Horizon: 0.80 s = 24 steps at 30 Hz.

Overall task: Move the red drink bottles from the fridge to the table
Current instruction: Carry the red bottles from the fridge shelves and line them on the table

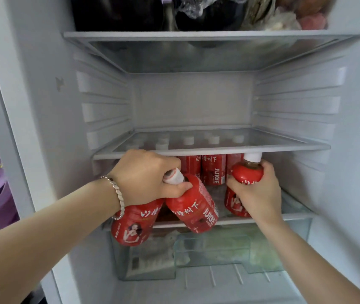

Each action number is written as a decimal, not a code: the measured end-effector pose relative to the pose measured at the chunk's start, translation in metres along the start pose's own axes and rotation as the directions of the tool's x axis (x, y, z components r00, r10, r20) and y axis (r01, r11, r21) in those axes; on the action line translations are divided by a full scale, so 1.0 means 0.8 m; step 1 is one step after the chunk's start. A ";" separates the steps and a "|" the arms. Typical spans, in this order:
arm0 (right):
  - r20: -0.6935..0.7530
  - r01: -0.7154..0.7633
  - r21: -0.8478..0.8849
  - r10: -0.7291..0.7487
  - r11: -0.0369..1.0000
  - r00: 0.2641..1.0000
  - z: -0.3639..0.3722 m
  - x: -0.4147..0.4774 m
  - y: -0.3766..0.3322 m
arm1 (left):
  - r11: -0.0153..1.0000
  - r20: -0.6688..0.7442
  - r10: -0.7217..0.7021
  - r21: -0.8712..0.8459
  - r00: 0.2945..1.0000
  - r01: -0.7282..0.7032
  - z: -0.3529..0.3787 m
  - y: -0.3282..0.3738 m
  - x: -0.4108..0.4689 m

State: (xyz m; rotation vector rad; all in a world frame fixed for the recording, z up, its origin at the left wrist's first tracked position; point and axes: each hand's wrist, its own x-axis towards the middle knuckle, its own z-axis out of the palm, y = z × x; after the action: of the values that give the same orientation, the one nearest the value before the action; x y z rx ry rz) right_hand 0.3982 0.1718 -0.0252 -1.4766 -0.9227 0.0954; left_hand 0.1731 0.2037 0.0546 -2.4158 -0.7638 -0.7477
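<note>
Red juice bottles are standing in rows far back in the fridge, on its lower glass shelf, with white caps showing through the upper shelf. I am watching the left hand clenching two necks at once: the hanging bottle is dangling at the near left, and the tilted bottle is leaning out over the shelf lip. The right hand is wrapping its fingers round a third bottle, upright at the right, its cap sitting just under the upper shelf (tight clearance, I judge). Doing this well means tipping that third bottle toward the near side before lifting, so the cap is not catching the shelf edge. It also means holding the left pinch firm, since two chilled necks in one grip are probably slippery. No table is showing.
</note>
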 end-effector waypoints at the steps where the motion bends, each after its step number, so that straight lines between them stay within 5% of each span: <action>1: -0.030 0.008 -0.007 -0.008 1.000 1.000 -0.003 -0.003 0.000 | 1.000 0.005 -0.006 -0.001 1.000 0.006 0.000 0.000 0.000; 5: -0.069 0.009 -0.035 -0.011 0.999 0.998 -0.006 -0.005 -0.004 | 1.000 0.017 0.009 -0.014 1.000 -0.009 -0.001 0.000 0.000; 14: 0.174 0.028 -0.228 0.013 0.973 0.985 -0.024 0.014 -0.021 | 0.999 -0.006 0.054 0.007 0.999 -0.054 0.000 -0.003 -0.001; 24: 0.111 -0.070 -0.111 0.083 0.991 0.990 -0.031 0.011 -0.033 | 0.998 0.034 0.054 0.023 0.998 -0.055 -0.002 0.001 -0.001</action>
State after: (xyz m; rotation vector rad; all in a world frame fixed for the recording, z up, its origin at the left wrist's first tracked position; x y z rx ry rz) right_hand 0.4059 0.1527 0.0057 -1.6200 -0.9769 0.1921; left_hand 0.1722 0.2015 0.0550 -2.4229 -0.7132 -0.6741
